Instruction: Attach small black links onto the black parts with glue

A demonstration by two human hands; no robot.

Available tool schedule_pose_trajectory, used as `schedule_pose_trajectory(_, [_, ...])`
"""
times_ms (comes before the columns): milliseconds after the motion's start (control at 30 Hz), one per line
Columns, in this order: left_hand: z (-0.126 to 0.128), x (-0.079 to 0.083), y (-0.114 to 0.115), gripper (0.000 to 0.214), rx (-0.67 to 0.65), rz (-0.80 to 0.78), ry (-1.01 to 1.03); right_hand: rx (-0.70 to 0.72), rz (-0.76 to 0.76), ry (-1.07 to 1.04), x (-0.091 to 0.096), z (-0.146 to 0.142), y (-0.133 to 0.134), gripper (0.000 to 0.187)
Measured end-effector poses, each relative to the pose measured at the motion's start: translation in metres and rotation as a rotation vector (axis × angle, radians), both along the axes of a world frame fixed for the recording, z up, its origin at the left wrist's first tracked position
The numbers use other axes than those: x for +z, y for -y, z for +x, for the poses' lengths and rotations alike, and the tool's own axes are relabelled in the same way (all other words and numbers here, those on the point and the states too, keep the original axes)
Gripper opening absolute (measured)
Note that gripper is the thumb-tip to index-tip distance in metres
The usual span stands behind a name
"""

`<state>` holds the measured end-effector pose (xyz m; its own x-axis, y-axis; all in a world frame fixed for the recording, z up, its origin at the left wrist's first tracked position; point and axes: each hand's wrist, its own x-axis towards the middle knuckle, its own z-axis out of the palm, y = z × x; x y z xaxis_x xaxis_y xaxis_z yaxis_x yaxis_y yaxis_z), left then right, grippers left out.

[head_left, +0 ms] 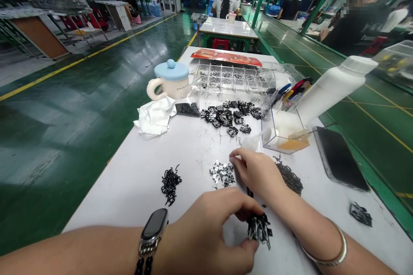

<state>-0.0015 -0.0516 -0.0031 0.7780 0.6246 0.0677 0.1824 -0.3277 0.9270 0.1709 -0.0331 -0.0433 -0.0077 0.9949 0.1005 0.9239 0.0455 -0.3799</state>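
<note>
My left hand (209, 227) grips a small black part with silver metal prongs (259, 228) between thumb and fingers, low in the head view. My right hand (258, 172) reaches to the right edge of a pile of small silver metal pieces (221, 174). Its thumb and forefinger come together in a pinch; whatever they hold is too small to make out. Left of the silver pile lies a heap of small black curved pieces (171, 184). Another heap of small dark pieces (290, 178) is partly hidden behind my right hand. Farther back sit several black-and-silver assemblies (226, 116).
A lidded mug (176, 88), white cloth (156, 116) and compartment tray (232, 78) stand farther back. To the right are a clear box (285, 137) of tools, a white bottle (335, 88), a phone (340, 157) and one separate black-and-silver assembly (360, 214). People sit at other tables beyond.
</note>
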Motion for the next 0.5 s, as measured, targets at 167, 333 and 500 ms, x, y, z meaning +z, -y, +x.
schedule_pose_trajectory(167, [0.000, -0.002, -0.005, 0.033, 0.166, -0.029, 0.072, -0.048, 0.002, -0.197, 0.008, 0.000, 0.007, 0.018])
schedule_pose_trajectory(333, [-0.002, -0.005, -0.011, 0.033, 0.332, -0.255, 0.273, -0.042, -0.047, -0.774, 0.023, 0.003, 0.020, 0.028])
schedule_pose_trajectory(500, [-0.002, -0.001, -0.013, 0.033, 0.283, -0.394, 0.375, -0.079, -0.161, -1.248, 0.024, 0.002, 0.026, 0.024])
